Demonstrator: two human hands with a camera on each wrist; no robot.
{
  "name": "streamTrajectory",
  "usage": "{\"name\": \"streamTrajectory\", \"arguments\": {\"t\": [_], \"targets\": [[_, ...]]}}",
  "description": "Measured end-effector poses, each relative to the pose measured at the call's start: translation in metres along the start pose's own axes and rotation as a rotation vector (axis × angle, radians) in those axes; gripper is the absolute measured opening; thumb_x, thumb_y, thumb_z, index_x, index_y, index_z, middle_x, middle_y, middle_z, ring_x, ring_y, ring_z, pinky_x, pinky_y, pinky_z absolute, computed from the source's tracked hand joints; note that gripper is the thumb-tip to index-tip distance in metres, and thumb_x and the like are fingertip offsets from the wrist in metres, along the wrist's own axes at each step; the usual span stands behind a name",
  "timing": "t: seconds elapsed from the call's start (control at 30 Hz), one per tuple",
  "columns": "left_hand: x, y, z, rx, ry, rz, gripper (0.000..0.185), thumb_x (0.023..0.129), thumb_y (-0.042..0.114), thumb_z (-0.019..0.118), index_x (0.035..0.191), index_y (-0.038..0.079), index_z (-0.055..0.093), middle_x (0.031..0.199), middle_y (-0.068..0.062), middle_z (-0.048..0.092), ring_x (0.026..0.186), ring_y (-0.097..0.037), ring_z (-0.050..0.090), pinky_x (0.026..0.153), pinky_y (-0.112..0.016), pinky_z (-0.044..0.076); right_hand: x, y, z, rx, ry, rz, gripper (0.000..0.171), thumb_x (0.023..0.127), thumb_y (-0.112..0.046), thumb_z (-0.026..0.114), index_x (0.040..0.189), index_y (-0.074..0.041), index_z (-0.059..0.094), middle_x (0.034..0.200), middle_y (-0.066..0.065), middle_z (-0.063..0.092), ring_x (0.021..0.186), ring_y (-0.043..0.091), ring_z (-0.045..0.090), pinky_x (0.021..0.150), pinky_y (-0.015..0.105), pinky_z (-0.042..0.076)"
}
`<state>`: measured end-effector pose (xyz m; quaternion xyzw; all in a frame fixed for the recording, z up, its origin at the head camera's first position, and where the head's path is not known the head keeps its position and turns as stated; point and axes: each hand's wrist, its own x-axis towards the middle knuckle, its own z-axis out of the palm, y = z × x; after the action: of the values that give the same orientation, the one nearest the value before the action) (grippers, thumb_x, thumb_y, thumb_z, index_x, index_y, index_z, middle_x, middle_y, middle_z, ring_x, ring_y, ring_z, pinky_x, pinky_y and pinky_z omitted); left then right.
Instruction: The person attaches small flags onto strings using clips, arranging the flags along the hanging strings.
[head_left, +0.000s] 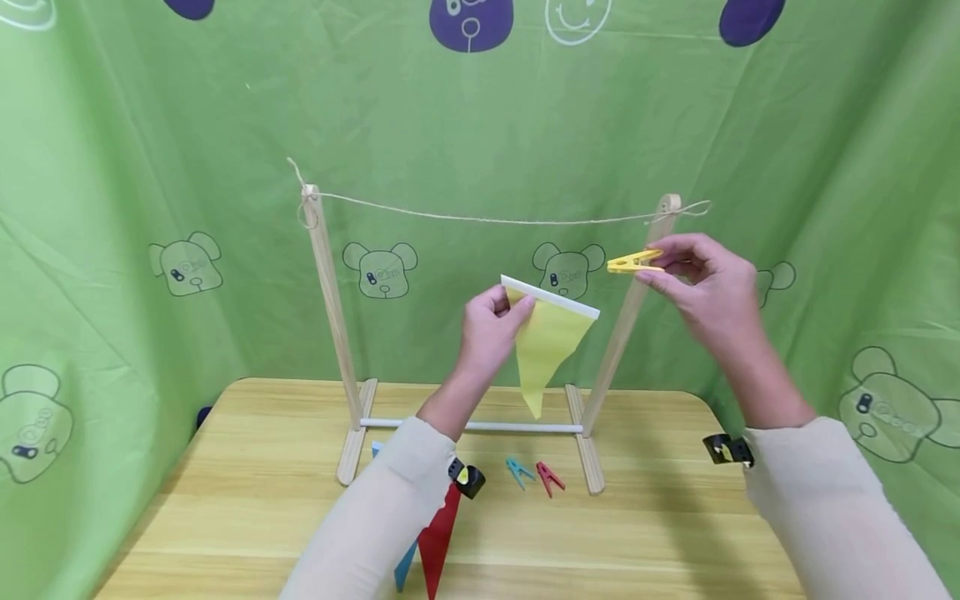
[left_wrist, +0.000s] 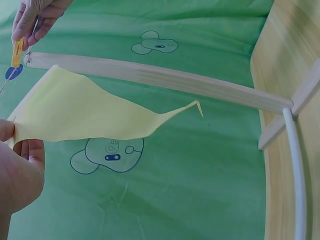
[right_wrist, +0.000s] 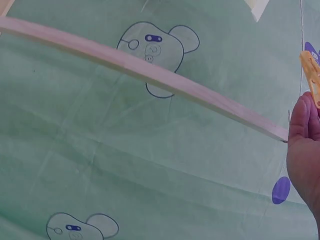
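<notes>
Wooden rack (head_left: pixel 327 292) with string (head_left: pixel 480 219); blue peg (head_left: pixel 517 471), red peg (head_left: pixel 550 477) beneath

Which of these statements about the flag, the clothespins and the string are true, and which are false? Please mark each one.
1. The left hand holds a yellow pennant flag by its white top edge. True.
2. The right hand pinches a red clothespin. False: it pinches a yellow clothespin; the red clothespin lies on the table.
3. The flag already hangs on the string. False: it is held below the string, apart from it.
4. A blue clothespin lies on the table beside the red one. True.
5. The string runs between two wooden posts. True.
</notes>
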<state>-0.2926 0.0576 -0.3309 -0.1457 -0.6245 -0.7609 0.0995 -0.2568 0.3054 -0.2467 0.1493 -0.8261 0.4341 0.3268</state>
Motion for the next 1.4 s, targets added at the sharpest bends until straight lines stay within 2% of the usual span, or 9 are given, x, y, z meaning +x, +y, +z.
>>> {"name": "streamTrajectory", "arguments": {"t": [0.23, 0.37, 0.5, 0.7, 0.87, 1.17, 1.4], "targets": [[0.006, 0.01, 0.011, -0.027, 0.004, 0.005, 0.02, 0.095, 0.007, 0.072, 0.111, -0.005, 0.072, 0.096, -0.018, 0.073, 0.075, -0.012, 0.066, 0.071, -0.025, 0.061, 0.007, -0.007, -0.005, -0.113, 0.001, -0.043, 0.03, 0.085, -0.005, 0.083, 0.113, 0.001, 0.072, 0.09, -0.023, 0.064, 0.083, -0.001, 0.061, 0.075, 0.005, 0.051], [0.009, 0.014, 0.016, -0.037, 0.011, 0.013, 0.02, 0.095, 0.007, 0.072, 0.111, -0.006, 0.072, 0.095, -0.017, 0.073, 0.075, -0.011, 0.065, 0.071, -0.024, 0.061, 0.009, -0.008, -0.006, -0.139, -0.009, -0.043, 0.028, 0.089, -0.007, 0.08, 0.115, 0.0, 0.072, 0.092, -0.024, 0.061, 0.085, 0.0, 0.06, 0.075, 0.004, 0.05], [0.012, 0.017, 0.02, -0.056, 0.011, 0.006, 0.021, 0.095, 0.006, 0.073, 0.112, -0.007, 0.072, 0.095, -0.017, 0.073, 0.075, -0.011, 0.065, 0.071, -0.024, 0.061, 0.011, -0.007, -0.006, -0.106, -0.017, -0.033, 0.029, 0.091, -0.006, 0.078, 0.118, 0.0, 0.071, 0.095, -0.021, 0.062, 0.085, 0.001, 0.06, 0.075, 0.005, 0.051], [0.015, 0.02, 0.025, -0.081, 0.014, 0.002, 0.02, 0.095, 0.005, 0.073, 0.11, -0.007, 0.072, 0.095, -0.017, 0.073, 0.075, -0.011, 0.066, 0.072, -0.024, 0.061, 0.016, -0.005, -0.008, 0.008, 0.003, -0.074, 0.034, 0.088, 0.004, 0.078, 0.12, 0.005, 0.069, 0.097, -0.014, 0.068, 0.087, 0.004, 0.064, 0.078, 0.008, 0.054], [0.017, 0.021, 0.028, -0.089, 0.026, -0.013, 0.019, 0.095, 0.006, 0.073, 0.11, -0.006, 0.073, 0.095, -0.016, 0.074, 0.076, -0.012, 0.067, 0.074, -0.026, 0.062, 0.022, -0.006, -0.01, 0.06, 0.016, -0.087, 0.035, 0.085, 0.008, 0.078, 0.119, 0.005, 0.071, 0.099, -0.012, 0.071, 0.088, 0.004, 0.065, 0.08, 0.009, 0.055], [0.023, 0.026, 0.034, -0.11, 0.037, 0.005, 0.018, 0.094, 0.004, 0.073, 0.108, -0.008, 0.071, 0.086, -0.004, 0.069, 0.075, -0.01, 0.064, 0.07, -0.021, 0.058, 0.036, -0.015, -0.015, 0.025, 0.032, -0.089, 0.035, 0.084, 0.004, 0.081, 0.118, 0.003, 0.072, 0.099, -0.016, 0.071, 0.088, 0.002, 0.065, 0.079, 0.008, 0.054], [0.027, 0.028, 0.038, -0.124, 0.052, 0.007, 0.019, 0.094, 0.002, 0.073, 0.108, -0.01, 0.071, 0.084, -0.002, 0.067, 0.073, -0.009, 0.063, 0.068, -0.02, 0.057, 0.045, -0.022, -0.021, -0.048, 0.035, -0.059, 0.032, 0.085, -0.002, 0.083, 0.115, 0.0, 0.074, 0.092, -0.019, 0.068, 0.082, -0.001, 0.064, 0.075, 0.005, 0.052]]}}
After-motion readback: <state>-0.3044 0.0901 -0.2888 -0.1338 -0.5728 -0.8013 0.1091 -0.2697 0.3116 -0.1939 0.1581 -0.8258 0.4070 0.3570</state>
